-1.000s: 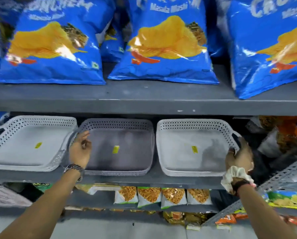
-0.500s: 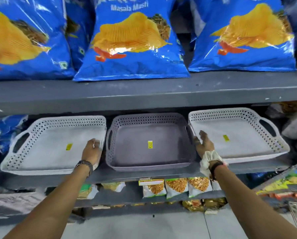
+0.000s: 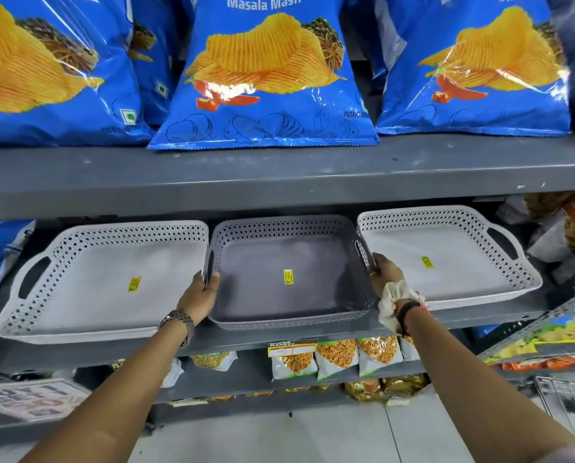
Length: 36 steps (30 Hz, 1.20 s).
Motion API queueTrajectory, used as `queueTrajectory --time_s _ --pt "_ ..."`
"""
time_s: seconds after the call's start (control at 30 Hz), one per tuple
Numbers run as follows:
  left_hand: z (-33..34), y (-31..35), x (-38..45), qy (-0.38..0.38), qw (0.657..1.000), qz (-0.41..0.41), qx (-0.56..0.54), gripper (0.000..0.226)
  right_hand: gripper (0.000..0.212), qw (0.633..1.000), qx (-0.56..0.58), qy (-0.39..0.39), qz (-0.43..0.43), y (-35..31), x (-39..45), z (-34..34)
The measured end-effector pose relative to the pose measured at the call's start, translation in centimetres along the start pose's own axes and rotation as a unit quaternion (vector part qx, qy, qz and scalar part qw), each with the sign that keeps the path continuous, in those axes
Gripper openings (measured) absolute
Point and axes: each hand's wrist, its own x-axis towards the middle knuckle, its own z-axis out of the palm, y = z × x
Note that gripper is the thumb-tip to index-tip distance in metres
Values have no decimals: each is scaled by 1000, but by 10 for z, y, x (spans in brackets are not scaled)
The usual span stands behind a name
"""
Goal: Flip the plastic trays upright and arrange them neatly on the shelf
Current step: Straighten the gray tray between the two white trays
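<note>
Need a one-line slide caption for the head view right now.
Left hand and right hand grip the grey tray by its side handles, between two white trays on the shelf.

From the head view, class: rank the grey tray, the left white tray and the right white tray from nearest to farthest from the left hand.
1. Grey tray: middle, gripped at its left rim by the left hand.
2. Left white tray: just left of that hand.
3. Right white tray: far side, beyond the grey one.

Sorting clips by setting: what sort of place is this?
Most likely a shop aisle: chip bags lined up on a grey shelf, price stickers on the trays, snack packets below.
</note>
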Motion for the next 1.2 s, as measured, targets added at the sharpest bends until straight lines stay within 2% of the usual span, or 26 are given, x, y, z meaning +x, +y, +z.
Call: queueTrajectory --time_s 0.23,0.4,0.67,1.2 --pt "-15 4 8 1 999 0 34 66 42 999 21 -7 24 -4 3 -5" --pt "-14 4 11 23 998 20 62 64 35 996 41 -27 75 -2 6 -5" --pt "0 -1 14 76 990 37 117 56 33 997 -60 -29 39 -1 6 3" --pt "2 13 25 113 984 55 130 44 28 996 -78 -32 27 -12 25 6"
